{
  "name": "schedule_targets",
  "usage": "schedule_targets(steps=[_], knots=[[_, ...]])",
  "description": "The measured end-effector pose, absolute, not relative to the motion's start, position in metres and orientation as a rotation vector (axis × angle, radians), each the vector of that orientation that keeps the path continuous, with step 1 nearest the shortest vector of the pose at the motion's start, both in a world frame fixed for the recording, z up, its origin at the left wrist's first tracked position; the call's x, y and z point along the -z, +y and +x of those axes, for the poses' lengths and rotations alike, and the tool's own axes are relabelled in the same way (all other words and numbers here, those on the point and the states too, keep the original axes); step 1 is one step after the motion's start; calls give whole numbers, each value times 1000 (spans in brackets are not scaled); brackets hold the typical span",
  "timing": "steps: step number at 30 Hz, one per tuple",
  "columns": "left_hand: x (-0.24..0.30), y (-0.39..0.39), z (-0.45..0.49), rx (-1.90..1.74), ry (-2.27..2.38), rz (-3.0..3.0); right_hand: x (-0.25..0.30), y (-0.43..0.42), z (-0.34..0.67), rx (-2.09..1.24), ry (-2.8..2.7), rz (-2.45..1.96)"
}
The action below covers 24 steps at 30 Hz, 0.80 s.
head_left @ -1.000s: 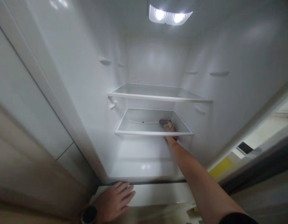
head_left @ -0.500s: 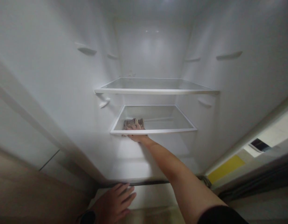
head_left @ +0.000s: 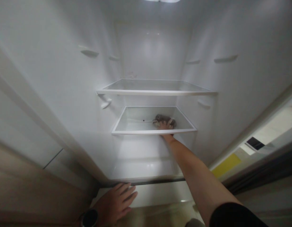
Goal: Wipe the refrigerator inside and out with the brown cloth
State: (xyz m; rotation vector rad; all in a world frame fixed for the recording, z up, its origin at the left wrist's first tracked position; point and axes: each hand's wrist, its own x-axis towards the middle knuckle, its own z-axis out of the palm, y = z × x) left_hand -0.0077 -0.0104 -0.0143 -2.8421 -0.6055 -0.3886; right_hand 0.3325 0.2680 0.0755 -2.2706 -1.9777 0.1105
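I look into an open white fridge. My right hand (head_left: 165, 127) reaches under the lower glass shelf (head_left: 127, 132) and is closed on a crumpled grey-brown cloth (head_left: 163, 119), pressed against the shelf toward its right half. My left hand (head_left: 117, 201), with a dark watch at the wrist, lies flat with fingers spread on the white ledge at the fridge's bottom front edge.
An upper glass shelf (head_left: 155, 92) spans the fridge above. Shelf support lugs stick out of both side walls. The fridge floor (head_left: 141, 167) lies below the lower shelf. A wooden panel stands at the left; a yellow patch and floor show at the right.
My right hand with the cloth swept from the shelf's right side to its left front corner, then back toward the right. My left hand stayed on the ledge.
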Motion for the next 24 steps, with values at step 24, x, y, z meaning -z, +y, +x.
schedule_targets(steps=[24], knots=[[25, -11, -13, 333, -657, -2894, -56, 280, 370, 3, -2213, -2101]])
